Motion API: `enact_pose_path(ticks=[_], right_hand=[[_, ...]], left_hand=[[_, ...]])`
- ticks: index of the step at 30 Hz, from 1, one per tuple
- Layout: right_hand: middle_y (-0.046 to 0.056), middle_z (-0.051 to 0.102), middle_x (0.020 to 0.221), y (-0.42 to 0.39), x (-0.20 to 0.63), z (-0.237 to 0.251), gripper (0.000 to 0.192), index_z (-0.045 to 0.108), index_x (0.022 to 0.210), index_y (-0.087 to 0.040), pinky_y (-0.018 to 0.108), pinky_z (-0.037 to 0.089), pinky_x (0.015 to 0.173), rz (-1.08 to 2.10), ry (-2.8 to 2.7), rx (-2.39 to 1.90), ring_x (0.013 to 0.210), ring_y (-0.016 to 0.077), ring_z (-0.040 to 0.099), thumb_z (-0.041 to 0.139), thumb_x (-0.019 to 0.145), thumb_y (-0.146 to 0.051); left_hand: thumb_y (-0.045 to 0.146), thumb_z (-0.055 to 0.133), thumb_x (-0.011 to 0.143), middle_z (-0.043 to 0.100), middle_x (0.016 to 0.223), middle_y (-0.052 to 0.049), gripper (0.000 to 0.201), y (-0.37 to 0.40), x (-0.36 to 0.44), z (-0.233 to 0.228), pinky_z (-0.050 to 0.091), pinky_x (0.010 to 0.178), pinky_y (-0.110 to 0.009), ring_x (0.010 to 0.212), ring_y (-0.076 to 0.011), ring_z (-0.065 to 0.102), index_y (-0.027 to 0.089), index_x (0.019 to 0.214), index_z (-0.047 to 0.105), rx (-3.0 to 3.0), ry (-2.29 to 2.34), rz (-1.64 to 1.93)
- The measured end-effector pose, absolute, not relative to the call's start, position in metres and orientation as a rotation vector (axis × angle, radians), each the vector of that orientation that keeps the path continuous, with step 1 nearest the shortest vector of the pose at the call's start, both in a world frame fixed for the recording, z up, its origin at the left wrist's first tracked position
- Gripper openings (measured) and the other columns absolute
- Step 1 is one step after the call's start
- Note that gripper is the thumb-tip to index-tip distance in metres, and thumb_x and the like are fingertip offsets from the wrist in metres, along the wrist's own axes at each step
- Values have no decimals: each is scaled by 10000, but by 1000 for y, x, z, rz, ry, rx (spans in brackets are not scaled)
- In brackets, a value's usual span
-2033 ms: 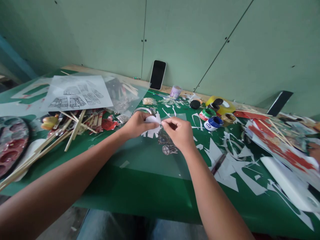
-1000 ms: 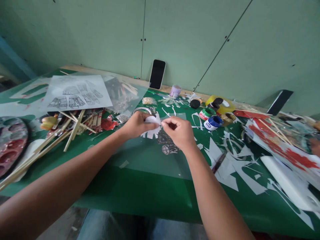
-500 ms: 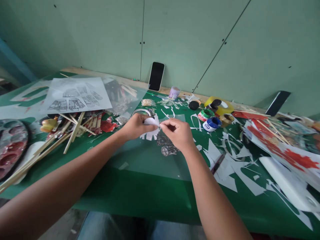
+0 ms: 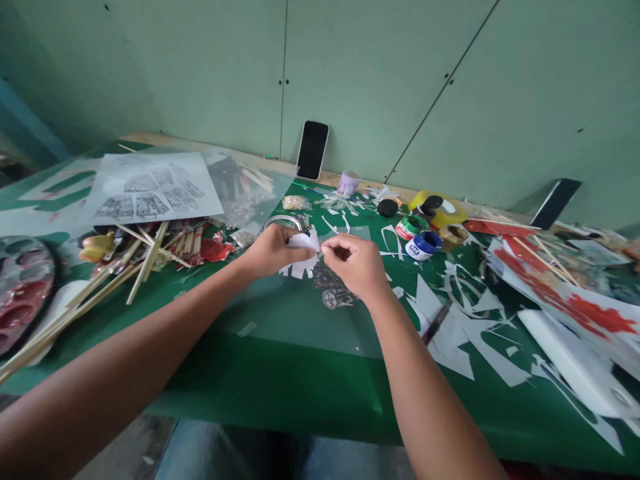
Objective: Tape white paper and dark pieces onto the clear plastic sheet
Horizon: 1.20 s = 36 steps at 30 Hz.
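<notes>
1. Head view, mid-frame: the left hand (image 4: 273,250) pinches a small white cut paper piece (image 4: 303,241) just above the green worktop (image 4: 300,380). The right hand (image 4: 356,265) pinches the piece's right edge, fingertips pressed together.
2. Risk, as I judge it: thin paper pulled from both sides could tear. The black patterned cutout (image 4: 330,283) just below the hands could get scuffed or shifted.
3. Right of centre, the blue-lidded paint jar (image 4: 423,246) and green-lidded paint jar (image 4: 407,227) carry labels too small to read. The black smartphone (image 4: 312,150) leaning on the wall shows a dark screen.
</notes>
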State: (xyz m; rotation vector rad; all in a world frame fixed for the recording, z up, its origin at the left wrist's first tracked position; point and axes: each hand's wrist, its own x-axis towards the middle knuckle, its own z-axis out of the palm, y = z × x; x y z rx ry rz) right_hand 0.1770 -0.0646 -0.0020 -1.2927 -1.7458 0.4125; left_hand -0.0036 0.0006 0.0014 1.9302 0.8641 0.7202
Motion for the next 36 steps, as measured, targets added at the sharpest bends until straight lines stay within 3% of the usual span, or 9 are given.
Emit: enact_pose_path(ticks=[12, 24, 31, 34, 36], right_hand=[[14, 627, 663, -64, 178, 0, 191, 658, 747, -179, 248, 374, 532, 545, -1637, -1293, 560, 116, 501, 545, 794, -326], [-30, 511, 568, -66, 177, 5, 172, 618, 714, -185, 240, 301, 492, 509, -1552, -1269, 505, 94, 398, 541, 799, -314], [-34, 476, 536, -62, 181, 0, 199, 525, 656, -205, 257, 332, 517, 339, -1400, -1382, 502, 105, 415, 519, 834, -294], [-7, 582, 687, -59, 182, -4, 70, 575, 854, -205, 272, 394, 580, 324, -1354, -1370, 567, 115, 487, 519, 822, -232], [24, 629, 843, -58, 182, -6, 202, 584, 1014, -207, 279, 425, 613, 396, -1365, -1315, 631, 119, 525, 530, 822, -235]], left_hand=[[339, 710, 701, 630, 609, -11, 232, 1, -3, 0, 416, 477, -199, 529, -103, 555, 116, 715, 649, 1774, 769, 726], [383, 722, 691, 625, 618, -30, 283, 5, -4, -4, 399, 478, -219, 531, -115, 550, 115, 688, 633, 1728, 840, 755], [395, 714, 704, 653, 655, -44, 287, 5, -4, -2, 413, 495, -227, 557, -129, 574, 118, 707, 638, 1738, 862, 738], [402, 703, 718, 649, 653, -41, 290, 4, -4, -2, 406, 493, -223, 558, -126, 573, 119, 706, 639, 1756, 856, 719], [398, 704, 712, 652, 660, -41, 287, 3, -3, -1, 414, 499, -224, 566, -129, 580, 117, 728, 647, 1766, 851, 675]])
